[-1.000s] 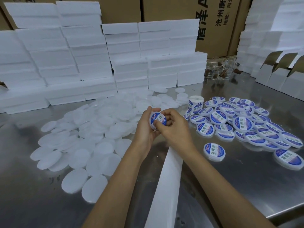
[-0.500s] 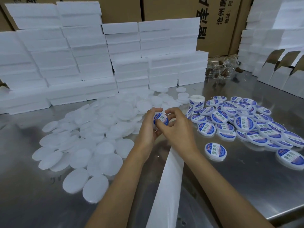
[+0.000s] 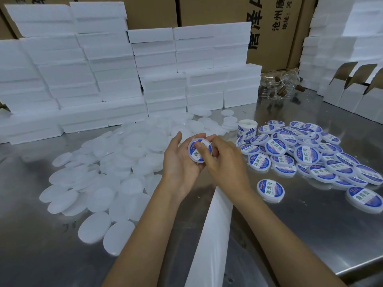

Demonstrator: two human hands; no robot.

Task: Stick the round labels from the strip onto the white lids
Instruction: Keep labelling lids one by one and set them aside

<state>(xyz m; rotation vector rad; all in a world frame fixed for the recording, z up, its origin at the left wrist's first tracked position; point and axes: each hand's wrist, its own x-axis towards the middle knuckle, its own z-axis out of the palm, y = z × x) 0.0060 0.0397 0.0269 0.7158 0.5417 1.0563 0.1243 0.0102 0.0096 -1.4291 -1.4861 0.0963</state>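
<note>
My left hand cradles a white lid that carries a blue and white round label. The fingers of my right hand press on that label from the right. A white backing strip runs from under my right hand down to the bottom edge. To the left, several bare white lids lie in a heap on the steel table. On the right sits a pile of labelled lids. A roll of labels stands between the two piles.
Stacks of white foam boxes line the back, with brown cartons behind them. Folded white cardboard boxes stand at the right. Clear jars lie at the back right. The table's front edge runs along the lower right.
The lid has tilted so that its label faces the camera more fully, and my right fingers have slid across it. Both hands stay in the same place.
</note>
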